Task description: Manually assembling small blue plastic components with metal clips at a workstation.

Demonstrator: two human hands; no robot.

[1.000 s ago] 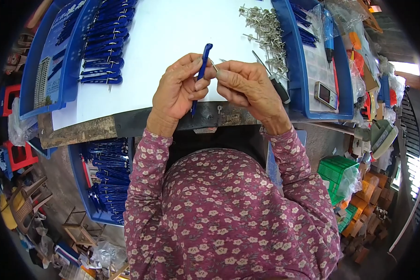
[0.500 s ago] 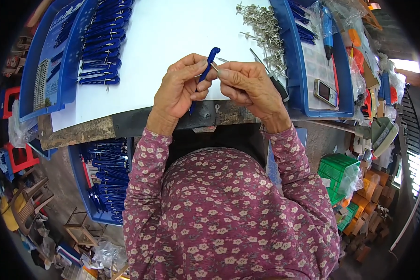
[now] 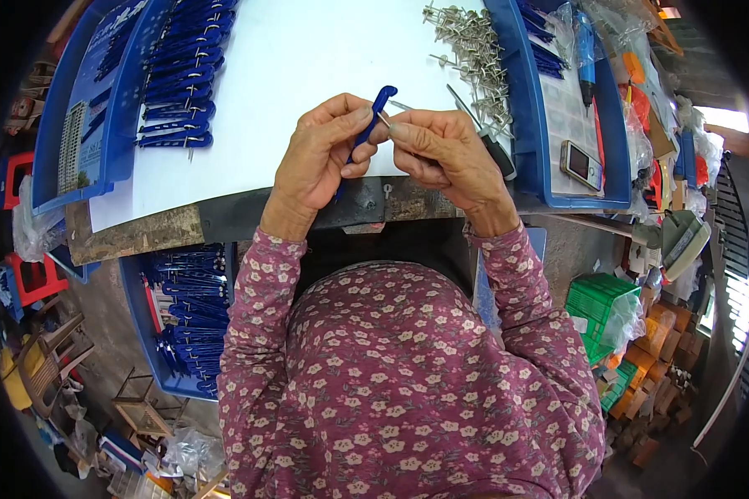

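Above the table's front edge, my left hand (image 3: 320, 154) is closed round a slim dark blue plastic piece (image 3: 380, 99) with a curved, knobbed upper end. It tilts, and its lower part passes behind my fingers. My right hand (image 3: 445, 150) pinches a thin metal pin (image 3: 384, 121) between thumb and forefinger. The pin's tip meets the blue piece's side, or nearly so; I cannot tell which. A heap of small metal pins with crosspieces (image 3: 478, 62) lies at the far right of the white sheet (image 3: 324, 50). Similar blue pieces with metal pins (image 3: 179, 91) lie in a row at the left.
Blue trays stand left (image 3: 125, 158) and right (image 3: 541, 150) on the table. A dark-handled tool (image 3: 498, 154) lies by my right hand. The right tray holds a mobile phone (image 3: 581, 165) and a blue electric screwdriver (image 3: 586, 62). Below left, another blue tray (image 3: 150, 341) holds blue pieces.
Hardly anything differs. The blue piece has shifted very slightly to the right in my left hand, and both hands keep their hold.
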